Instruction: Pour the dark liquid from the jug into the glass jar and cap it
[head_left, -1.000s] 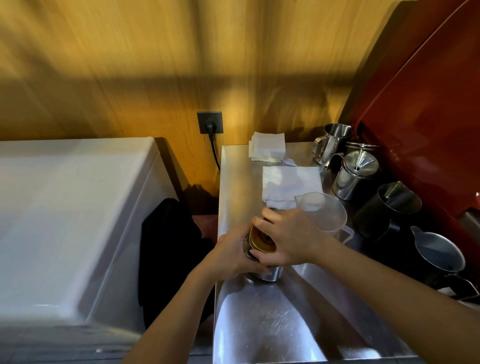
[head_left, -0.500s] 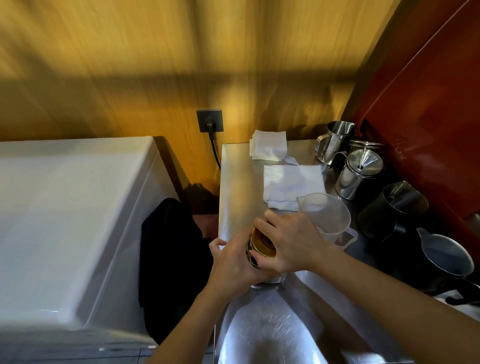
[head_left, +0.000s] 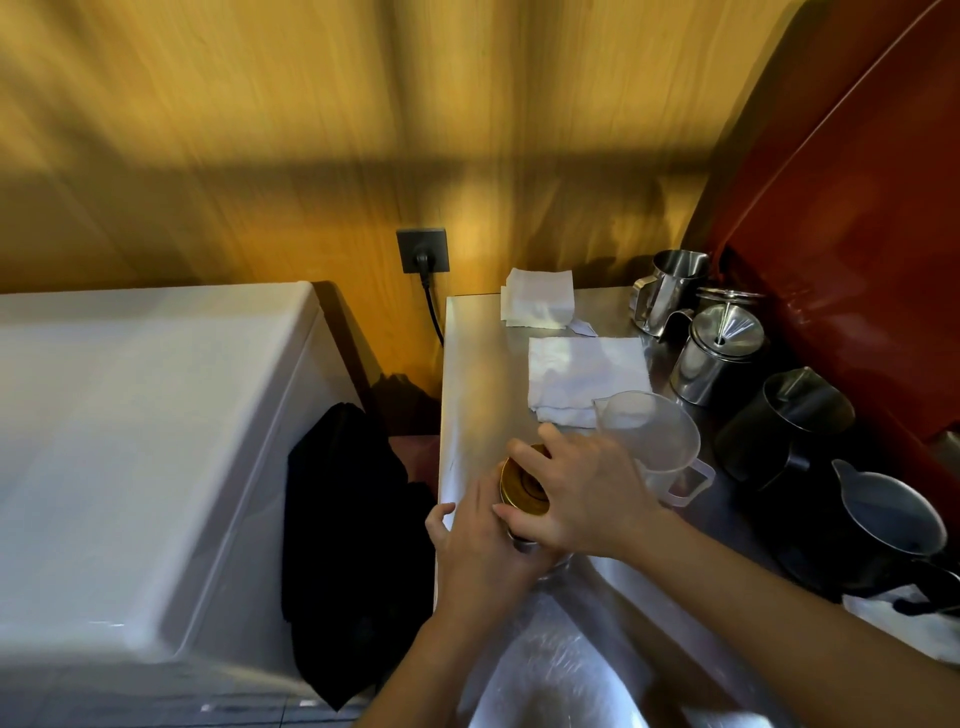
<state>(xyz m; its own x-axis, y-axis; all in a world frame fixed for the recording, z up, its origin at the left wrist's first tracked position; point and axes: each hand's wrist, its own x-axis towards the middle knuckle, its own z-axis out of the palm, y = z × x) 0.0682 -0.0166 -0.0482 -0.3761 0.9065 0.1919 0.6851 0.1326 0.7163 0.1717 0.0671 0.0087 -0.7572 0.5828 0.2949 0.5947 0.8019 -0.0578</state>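
Note:
The glass jar (head_left: 521, 543) stands near the left edge of the steel counter (head_left: 483, 364), almost wholly hidden by my hands. A gold metal lid (head_left: 521, 483) sits on its mouth. My left hand (head_left: 480, 545) is wrapped round the jar's body from the left. My right hand (head_left: 582, 491) grips the lid from above and the right, fingers curled over its rim. A clear plastic jug (head_left: 649, 436) stands just behind my right hand, upright, with no liquid visible in it.
Two white folded cloths (head_left: 587, 379) (head_left: 537, 305) lie behind the jug. Steel and black pitchers (head_left: 719, 353) (head_left: 784, 421) (head_left: 883, 525) line the right side against a red machine (head_left: 857, 260). A white appliance (head_left: 130, 441) and black cloth (head_left: 348, 545) are left of the counter.
My hands stay on the jar and lid; the fingers of my right hand have shifted round the lid, and my left thumb has lifted off the jar's side.

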